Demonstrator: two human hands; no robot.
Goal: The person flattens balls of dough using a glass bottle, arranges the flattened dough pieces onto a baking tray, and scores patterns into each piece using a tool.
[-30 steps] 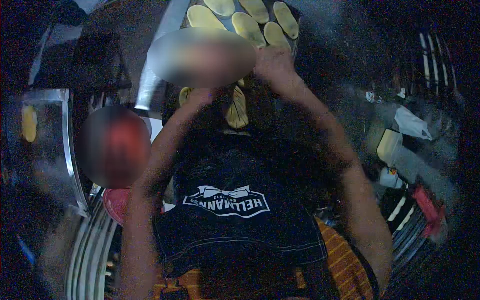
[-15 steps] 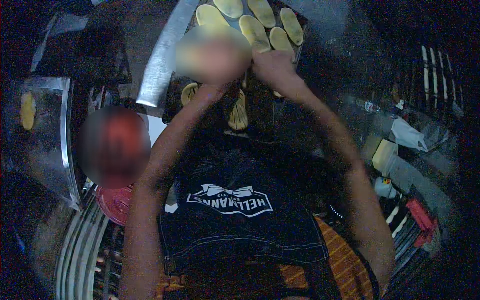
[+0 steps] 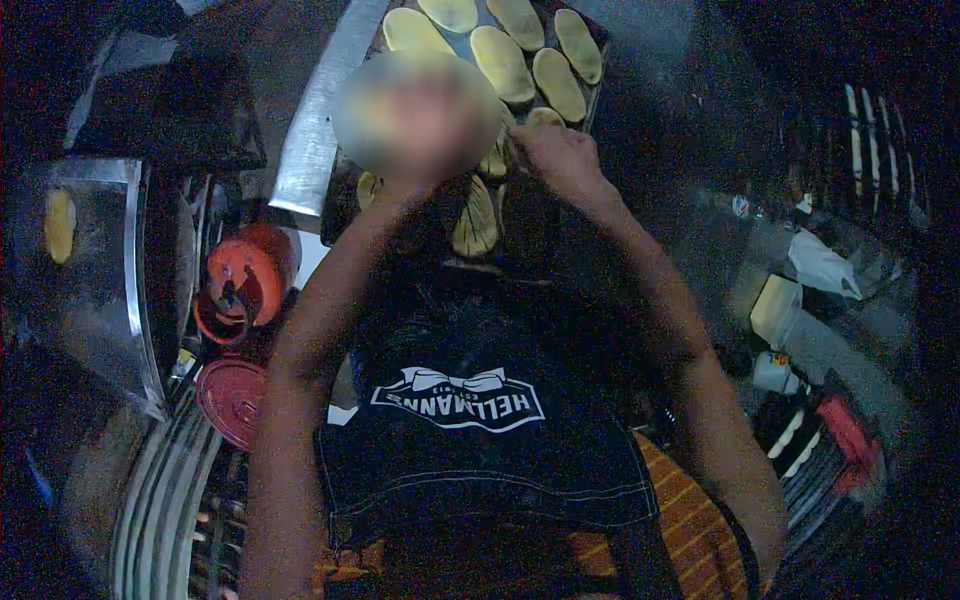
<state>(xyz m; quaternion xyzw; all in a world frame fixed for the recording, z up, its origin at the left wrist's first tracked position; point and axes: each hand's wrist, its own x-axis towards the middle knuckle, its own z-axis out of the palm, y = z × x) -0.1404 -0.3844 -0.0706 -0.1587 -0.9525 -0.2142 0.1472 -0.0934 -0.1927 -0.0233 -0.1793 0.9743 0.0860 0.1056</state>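
Note:
Several flat, pale yellow oval pieces that look like dough (image 3: pixel 503 65) lie on a dark flat surface (image 3: pixel 600 95) ahead of me. One nearer oval piece (image 3: pixel 474 222) has dark lines across it. My left hand (image 3: pixel 415 115) is over the left pieces, but a blur hides its fingers and anything in them. My right hand (image 3: pixel 562 160) is beside the near right pieces, with its fingers curled together, close to a partly hidden oval piece (image 3: pixel 546 118). Whatever those fingers may hold is too dark and small to make out.
A shiny metal edge (image 3: pixel 325 120) borders the surface on the left. Farther left are a red container (image 3: pixel 248 275), a red lid (image 3: pixel 232 402) and another yellow piece (image 3: pixel 61 227) by a metal frame. White plastic (image 3: pixel 820 262) and a pale block (image 3: pixel 776 308) lie right.
My right hand has drawn back toward me, uncovering more of the oval pieces on the right. My left hand stays over the left side, blurred in both frames.

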